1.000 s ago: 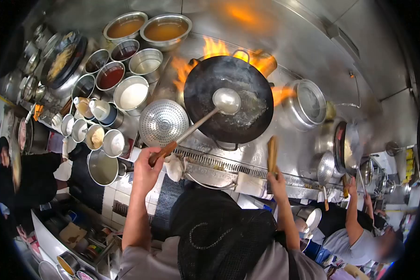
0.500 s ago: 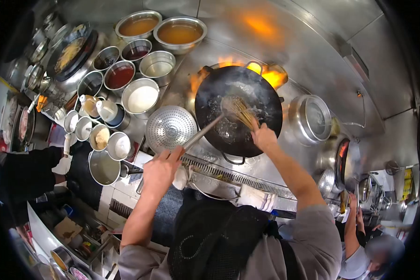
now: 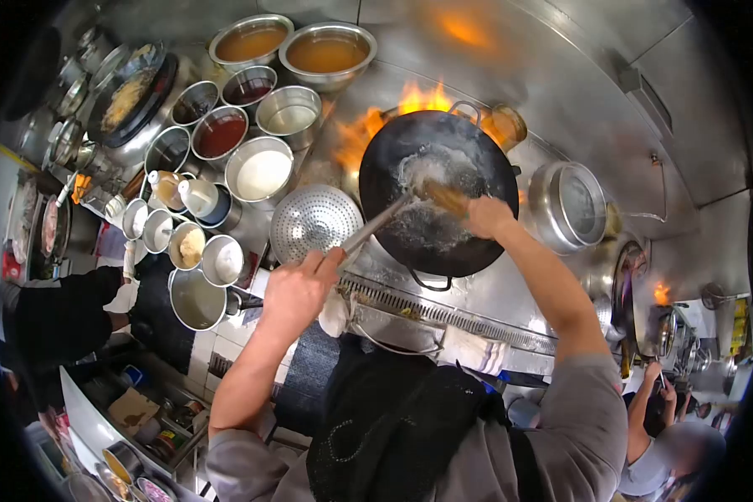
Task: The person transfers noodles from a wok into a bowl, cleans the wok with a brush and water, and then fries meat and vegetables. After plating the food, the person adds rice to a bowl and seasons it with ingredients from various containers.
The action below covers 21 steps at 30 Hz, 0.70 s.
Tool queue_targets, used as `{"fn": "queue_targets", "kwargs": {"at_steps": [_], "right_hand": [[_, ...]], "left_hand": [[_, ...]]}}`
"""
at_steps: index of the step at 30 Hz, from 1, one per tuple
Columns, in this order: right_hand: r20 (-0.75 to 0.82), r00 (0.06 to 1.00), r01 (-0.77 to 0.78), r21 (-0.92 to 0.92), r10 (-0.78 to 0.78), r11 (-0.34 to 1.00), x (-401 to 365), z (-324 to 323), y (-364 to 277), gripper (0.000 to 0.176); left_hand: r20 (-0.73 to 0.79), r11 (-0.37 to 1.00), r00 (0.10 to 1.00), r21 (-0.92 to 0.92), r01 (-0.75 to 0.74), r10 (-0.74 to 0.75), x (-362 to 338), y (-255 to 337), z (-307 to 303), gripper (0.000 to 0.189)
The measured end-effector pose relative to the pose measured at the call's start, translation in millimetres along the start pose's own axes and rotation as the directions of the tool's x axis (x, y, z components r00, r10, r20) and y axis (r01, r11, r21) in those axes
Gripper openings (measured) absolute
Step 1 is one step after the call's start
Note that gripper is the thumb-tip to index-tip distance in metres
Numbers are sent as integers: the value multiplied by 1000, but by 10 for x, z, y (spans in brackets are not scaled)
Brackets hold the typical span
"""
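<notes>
My left hand (image 3: pixel 293 294) is closed around the long handle of a metal ladle (image 3: pixel 375 227), whose head dips into the black wok (image 3: pixel 383 159). Gripped in my right hand (image 3: pixel 487 219) is a bamboo wok brush (image 3: pixel 445 199), smeared by motion. Its bristles meet the ladle's head near the middle of the wok. Churning, steaming liquid (image 3: pixel 448 163) hides part of the wok's bottom. Flames (image 3: pixel 422 99) rise behind the wok, which rests over the burner. Left of it sits a perforated strainer (image 3: pixel 316 224), just beyond my left hand.
Steel containers of sauces, including a white one (image 3: pixel 259 174) and a red one (image 3: pixel 220 135), crowd the left. Two bowls of brown liquid (image 3: pixel 330 52) stand behind. Stacked metal pots (image 3: pixel 569 207) sit right of the wok. Another person (image 3: pixel 673 456) works a wok at far right.
The brush has swung to a flatter angle and the liquid churns more widely. Flames behind the wok are larger. At far right, the other person's wok has come into view with a flame.
</notes>
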State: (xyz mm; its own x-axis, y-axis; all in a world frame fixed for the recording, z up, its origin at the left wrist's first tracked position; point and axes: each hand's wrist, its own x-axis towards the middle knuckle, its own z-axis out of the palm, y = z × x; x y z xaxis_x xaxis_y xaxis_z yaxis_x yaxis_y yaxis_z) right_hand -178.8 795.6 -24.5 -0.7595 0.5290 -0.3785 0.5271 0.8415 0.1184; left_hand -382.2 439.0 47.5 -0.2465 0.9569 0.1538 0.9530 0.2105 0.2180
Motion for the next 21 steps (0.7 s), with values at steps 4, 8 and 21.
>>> {"fn": "queue_targets", "kwargs": {"at_steps": [4,8,21], "right_hand": [[237,959,-244,410,156,879,-127,-242,6,59],[110,974,-201,815,196,543,-134,525,-508,71],[-407,863,-131,395,301,909,-499,443,-234,68]], "left_hand": [[-59,997,996,-34,-64,62,-46,6,89,37],[-112,996,992,76,-48,56,-24,-15,401,41],[695,-583,714,-545,603,89,-570,-78,1377,37]]}}
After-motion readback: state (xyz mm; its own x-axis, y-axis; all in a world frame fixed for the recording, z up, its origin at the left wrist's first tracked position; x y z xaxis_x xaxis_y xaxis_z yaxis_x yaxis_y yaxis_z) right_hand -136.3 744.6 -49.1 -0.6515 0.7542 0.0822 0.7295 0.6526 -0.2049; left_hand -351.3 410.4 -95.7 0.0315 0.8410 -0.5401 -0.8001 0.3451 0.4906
